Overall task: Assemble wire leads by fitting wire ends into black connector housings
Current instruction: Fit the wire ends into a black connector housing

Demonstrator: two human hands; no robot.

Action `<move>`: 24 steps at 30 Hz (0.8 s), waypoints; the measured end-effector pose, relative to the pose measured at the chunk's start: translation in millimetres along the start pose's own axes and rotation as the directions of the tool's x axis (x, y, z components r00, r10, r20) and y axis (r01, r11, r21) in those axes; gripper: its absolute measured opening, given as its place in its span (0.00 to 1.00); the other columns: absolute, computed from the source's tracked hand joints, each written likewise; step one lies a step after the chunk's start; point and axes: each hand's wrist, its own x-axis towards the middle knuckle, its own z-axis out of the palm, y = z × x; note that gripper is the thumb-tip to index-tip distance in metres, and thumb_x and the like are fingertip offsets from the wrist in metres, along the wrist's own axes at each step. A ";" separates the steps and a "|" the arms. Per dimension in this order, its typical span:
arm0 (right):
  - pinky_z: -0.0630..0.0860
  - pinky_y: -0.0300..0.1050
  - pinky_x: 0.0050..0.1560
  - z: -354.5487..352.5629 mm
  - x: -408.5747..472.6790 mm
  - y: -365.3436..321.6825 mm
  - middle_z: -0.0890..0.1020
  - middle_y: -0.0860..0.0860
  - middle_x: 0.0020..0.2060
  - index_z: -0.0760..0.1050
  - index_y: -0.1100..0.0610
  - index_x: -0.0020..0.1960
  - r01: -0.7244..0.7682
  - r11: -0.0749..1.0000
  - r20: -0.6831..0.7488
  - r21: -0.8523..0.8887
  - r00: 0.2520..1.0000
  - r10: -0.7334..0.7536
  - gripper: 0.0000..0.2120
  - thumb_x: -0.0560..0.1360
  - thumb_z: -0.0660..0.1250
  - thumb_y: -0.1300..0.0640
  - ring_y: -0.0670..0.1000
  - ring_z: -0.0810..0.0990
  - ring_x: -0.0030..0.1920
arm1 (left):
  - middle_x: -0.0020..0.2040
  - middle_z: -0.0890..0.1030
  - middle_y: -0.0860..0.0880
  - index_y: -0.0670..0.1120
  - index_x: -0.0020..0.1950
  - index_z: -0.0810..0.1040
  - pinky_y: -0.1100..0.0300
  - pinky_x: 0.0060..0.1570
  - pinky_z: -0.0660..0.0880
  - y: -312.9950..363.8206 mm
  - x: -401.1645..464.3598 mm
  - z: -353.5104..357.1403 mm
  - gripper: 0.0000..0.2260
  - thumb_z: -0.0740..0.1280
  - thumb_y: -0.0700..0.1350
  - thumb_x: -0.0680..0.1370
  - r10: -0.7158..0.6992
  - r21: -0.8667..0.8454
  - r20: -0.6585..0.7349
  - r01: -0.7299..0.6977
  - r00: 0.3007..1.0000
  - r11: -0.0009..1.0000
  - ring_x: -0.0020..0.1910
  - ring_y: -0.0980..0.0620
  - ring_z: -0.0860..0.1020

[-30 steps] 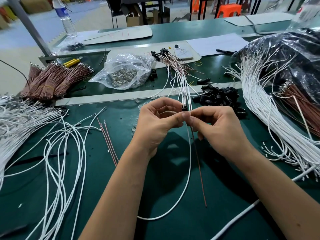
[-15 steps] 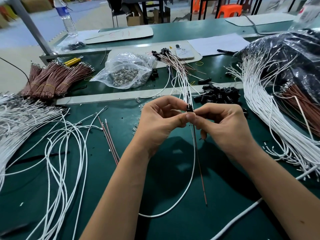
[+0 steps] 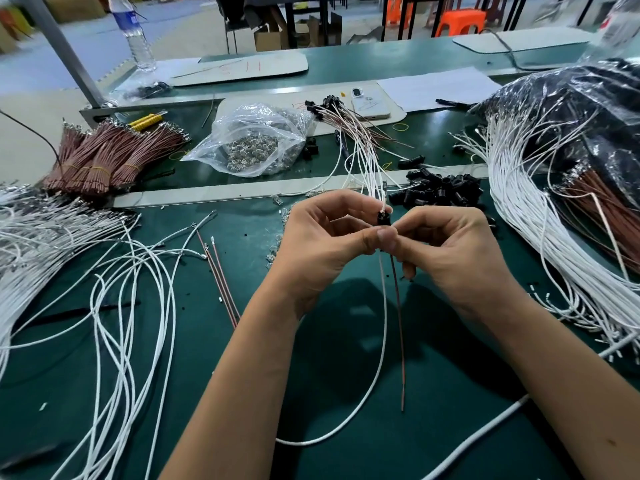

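Both hands have lifted slightly and drawn closer since a second ago, bringing the black connector housing (image 3: 383, 218) higher between the fingertips. Left hand (image 3: 323, 242) and right hand (image 3: 450, 251) meet thumb to thumb above the green bench (image 3: 450, 393), each pinching the housing or the wires just below it. One white wire (image 3: 382, 323) and one reddish-brown wire (image 3: 397, 323) hang down from the housing, so the step in hand appears to be seating the wire ends. Next would likely come a firm push until both ends lock, then setting the lead aside with the finished leads (image 3: 349, 133) farther back. Two loose brown wires (image 3: 221, 278) lie to the left, one pile of spare black housings (image 3: 440, 192) sits just behind the hands, and white wires (image 3: 540, 216), too many to count, spread on both sides.
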 end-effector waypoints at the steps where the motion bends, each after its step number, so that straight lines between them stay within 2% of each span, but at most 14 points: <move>1: 0.75 0.46 0.28 -0.1 -0.1 -1.2 0.82 0.51 0.31 0.85 0.57 0.43 -0.002 1.000 0.009 0.005 1.000 0.002 0.12 0.71 0.80 0.49 0.52 0.76 0.27 | 0.42 0.83 0.46 0.43 0.45 0.83 0.63 0.39 0.77 0.5 -0.3 0.2 0.10 0.78 0.35 0.67 0.005 0.002 0.004 -0.005 1.000 1.000 0.36 0.54 0.80; 6: 0.76 0.41 0.28 1.4 -1.3 -5.5 0.81 0.51 0.29 0.85 0.58 0.41 -0.051 0.996 0.042 0.072 0.998 0.049 0.07 0.70 0.79 0.55 0.50 0.76 0.27 | 0.40 0.83 0.48 0.41 0.45 0.82 0.63 0.41 0.77 2.4 -1.0 2.4 0.11 0.78 0.37 0.65 0.003 0.012 -0.008 -0.003 1.000 1.000 0.38 0.54 0.80; 9: 0.75 0.39 0.28 2.0 -0.9 -7.5 0.80 0.52 0.29 0.85 0.57 0.39 -0.126 0.983 0.080 0.134 0.990 0.116 0.07 0.68 0.79 0.54 0.49 0.75 0.27 | 0.40 0.82 0.47 0.42 0.44 0.81 0.58 0.43 0.78 2.9 -1.2 2.2 0.12 0.80 0.36 0.66 -0.043 0.028 -0.015 0.043 0.999 0.999 0.39 0.50 0.79; 11: 0.73 0.37 0.27 1.7 -0.5 -8.4 0.80 0.51 0.29 0.85 0.56 0.37 -0.192 0.963 0.132 0.189 0.977 0.169 0.07 0.66 0.79 0.53 0.47 0.74 0.27 | 0.39 0.81 0.47 0.43 0.44 0.80 0.57 0.43 0.78 3.7 -2.0 2.3 0.10 0.78 0.36 0.68 -0.098 0.013 -0.012 0.098 0.995 0.995 0.39 0.49 0.78; 14: 0.70 0.34 0.25 0.1 -1.1 -10.1 0.81 0.50 0.29 0.84 0.54 0.35 -0.317 0.912 0.252 0.260 0.934 0.252 0.04 0.66 0.78 0.55 0.45 0.74 0.28 | 0.41 0.82 0.48 0.44 0.47 0.81 0.61 0.40 0.77 6.2 -2.8 3.2 0.05 0.74 0.41 0.72 -0.195 -0.057 0.043 0.197 0.980 0.979 0.39 0.51 0.77; 18: 0.69 0.32 0.24 -2.0 -1.0 -12.3 0.82 0.49 0.31 0.83 0.53 0.34 -0.402 0.879 0.319 0.257 0.894 0.316 0.04 0.65 0.77 0.54 0.43 0.74 0.28 | 0.45 0.83 0.47 0.45 0.56 0.85 0.64 0.37 0.76 12.0 -2.5 3.6 0.13 0.70 0.51 0.76 -0.255 -0.131 0.107 0.268 0.961 0.954 0.38 0.51 0.74; 24: 0.68 0.31 0.23 -1.7 -0.4 -11.5 0.80 0.49 0.28 0.83 0.54 0.34 -0.424 0.855 0.294 0.298 0.893 0.341 0.05 0.64 0.78 0.55 0.42 0.75 0.27 | 0.40 0.82 0.49 0.46 0.46 0.84 0.65 0.32 0.77 8.7 -1.3 4.6 0.08 0.66 0.45 0.80 -0.247 -0.106 -0.014 0.244 0.969 0.964 0.34 0.55 0.78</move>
